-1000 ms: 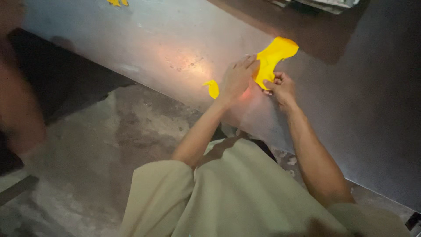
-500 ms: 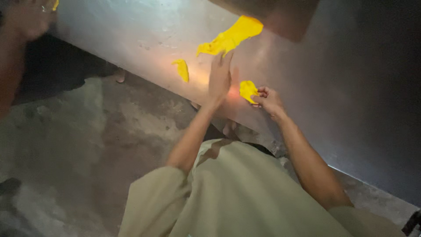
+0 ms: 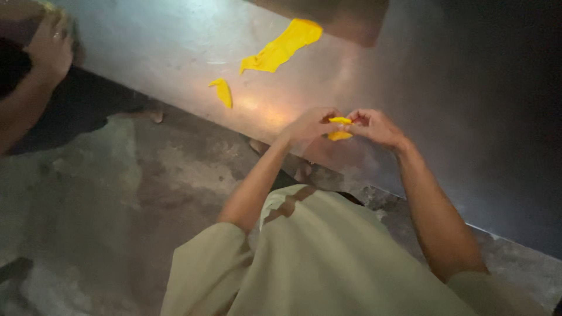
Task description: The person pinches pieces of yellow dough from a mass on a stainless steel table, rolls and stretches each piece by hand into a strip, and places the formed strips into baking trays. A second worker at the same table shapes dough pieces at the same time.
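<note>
My left hand (image 3: 310,124) and my right hand (image 3: 377,127) meet over the near edge of a steel table (image 3: 175,52), and both pinch one small piece of yellow dough (image 3: 339,129) between their fingertips. Farther back on the table lies a long strip of yellow dough (image 3: 284,48). A small yellow scrap (image 3: 223,92) rests to its left, close to the table's front edge.
Another person's hand (image 3: 50,50) rests on the table's far left end. A dark brown board (image 3: 333,20) sits at the back of the table. Below the table is a rough concrete floor (image 3: 105,199). The table's right side is in deep shadow.
My left hand has left the long strip and joined my right hand on the small piece. Both hands have drawn back toward the table's near edge.
</note>
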A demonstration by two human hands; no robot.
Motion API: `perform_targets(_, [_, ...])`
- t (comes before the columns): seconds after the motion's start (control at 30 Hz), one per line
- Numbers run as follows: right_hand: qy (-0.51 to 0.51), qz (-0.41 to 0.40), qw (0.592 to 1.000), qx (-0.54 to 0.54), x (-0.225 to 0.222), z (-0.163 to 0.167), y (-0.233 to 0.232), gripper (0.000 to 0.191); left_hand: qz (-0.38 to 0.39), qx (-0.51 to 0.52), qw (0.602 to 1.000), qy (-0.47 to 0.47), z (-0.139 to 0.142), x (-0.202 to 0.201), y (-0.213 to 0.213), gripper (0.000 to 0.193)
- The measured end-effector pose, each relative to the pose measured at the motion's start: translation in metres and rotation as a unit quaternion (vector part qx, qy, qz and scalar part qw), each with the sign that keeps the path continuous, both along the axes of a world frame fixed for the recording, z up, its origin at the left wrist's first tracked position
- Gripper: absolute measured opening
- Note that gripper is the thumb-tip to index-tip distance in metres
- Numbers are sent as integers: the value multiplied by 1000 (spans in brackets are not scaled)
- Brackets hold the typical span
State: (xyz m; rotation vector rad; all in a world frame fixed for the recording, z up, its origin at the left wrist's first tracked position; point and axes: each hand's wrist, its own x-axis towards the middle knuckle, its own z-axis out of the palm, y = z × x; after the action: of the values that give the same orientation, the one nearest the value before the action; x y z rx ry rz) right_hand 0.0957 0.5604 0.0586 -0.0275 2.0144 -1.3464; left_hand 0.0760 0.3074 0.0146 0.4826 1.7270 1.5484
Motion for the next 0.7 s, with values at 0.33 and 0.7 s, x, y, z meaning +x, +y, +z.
perform_targets(0.33, [332,55,934,118,-5,20,4,78,-63,65,957,275,60,-39,13,67])
perform_targets(0.7, [46,-27,997,-62,-33,40,-43,34,-69,-81,946,307,103,-66,-18,57])
